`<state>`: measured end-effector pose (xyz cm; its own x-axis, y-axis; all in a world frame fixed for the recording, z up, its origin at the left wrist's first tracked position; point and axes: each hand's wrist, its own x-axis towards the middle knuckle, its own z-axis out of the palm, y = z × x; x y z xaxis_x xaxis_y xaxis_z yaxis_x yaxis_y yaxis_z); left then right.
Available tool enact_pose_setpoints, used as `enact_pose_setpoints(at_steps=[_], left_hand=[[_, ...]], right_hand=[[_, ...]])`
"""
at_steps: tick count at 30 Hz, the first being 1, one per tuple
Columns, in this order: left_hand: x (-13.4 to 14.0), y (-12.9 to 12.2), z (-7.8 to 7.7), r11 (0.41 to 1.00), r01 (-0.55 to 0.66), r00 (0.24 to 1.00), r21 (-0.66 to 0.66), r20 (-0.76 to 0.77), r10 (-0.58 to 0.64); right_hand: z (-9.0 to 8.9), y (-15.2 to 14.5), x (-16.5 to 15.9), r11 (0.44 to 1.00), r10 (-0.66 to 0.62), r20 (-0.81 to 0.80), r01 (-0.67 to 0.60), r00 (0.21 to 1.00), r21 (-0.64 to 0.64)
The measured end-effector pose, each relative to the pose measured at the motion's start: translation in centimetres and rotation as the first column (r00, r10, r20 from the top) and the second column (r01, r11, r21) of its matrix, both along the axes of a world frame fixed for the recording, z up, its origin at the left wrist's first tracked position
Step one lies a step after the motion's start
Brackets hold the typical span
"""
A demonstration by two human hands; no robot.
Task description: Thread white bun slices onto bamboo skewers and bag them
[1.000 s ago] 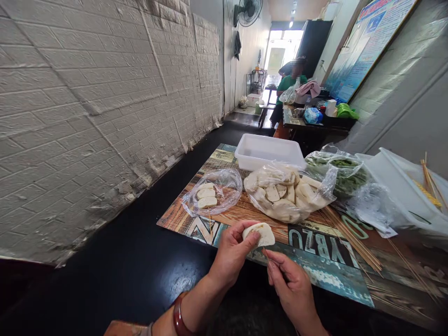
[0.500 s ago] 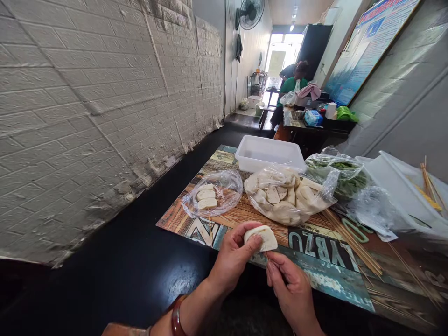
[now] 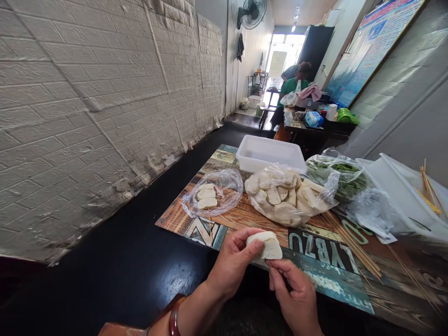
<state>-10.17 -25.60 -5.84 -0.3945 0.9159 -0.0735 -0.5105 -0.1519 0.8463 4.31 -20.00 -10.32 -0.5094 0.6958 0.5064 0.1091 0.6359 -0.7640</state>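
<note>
A pale, bread-like slice (image 3: 266, 245) is pinched between the thumb and fingers of my left hand (image 3: 235, 256), just off the table's near edge. My right hand (image 3: 292, 287) is closed right below it, its thumb and forefinger on a thin wooden skewer (image 3: 269, 264) at the slice's lower edge. Most of that skewer is hidden by the fingers. Beyond my hands, a clear bag (image 3: 325, 203) holds many similar slices. Left of it, several slices (image 3: 207, 203) lie on a flattened plastic bag (image 3: 231, 189), with a skewer (image 3: 210, 224) sticking out toward me.
Loose skewers (image 3: 357, 245) lie on the table to the right. A white plastic tub (image 3: 269, 151) stands at the back, near a bag of green leaves (image 3: 345, 177). White bins (image 3: 399, 186) stand at right. A person in green (image 3: 289, 86) sits at a farther table.
Both hands have shifted slightly right and down with the slice, which is tilted a little differently. The bags, skewers and tub on the table stay in place.
</note>
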Motion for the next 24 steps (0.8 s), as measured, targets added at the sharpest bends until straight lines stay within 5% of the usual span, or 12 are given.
enact_pose_setpoints(at_steps=[24], left_hand=[[0.1,-0.1,0.5,1.0,0.009,0.995,-0.014,-0.094,-0.011]], right_hand=[[1.6,0.1,-0.9,0.997,-0.026,0.026,0.024,0.999,0.079]])
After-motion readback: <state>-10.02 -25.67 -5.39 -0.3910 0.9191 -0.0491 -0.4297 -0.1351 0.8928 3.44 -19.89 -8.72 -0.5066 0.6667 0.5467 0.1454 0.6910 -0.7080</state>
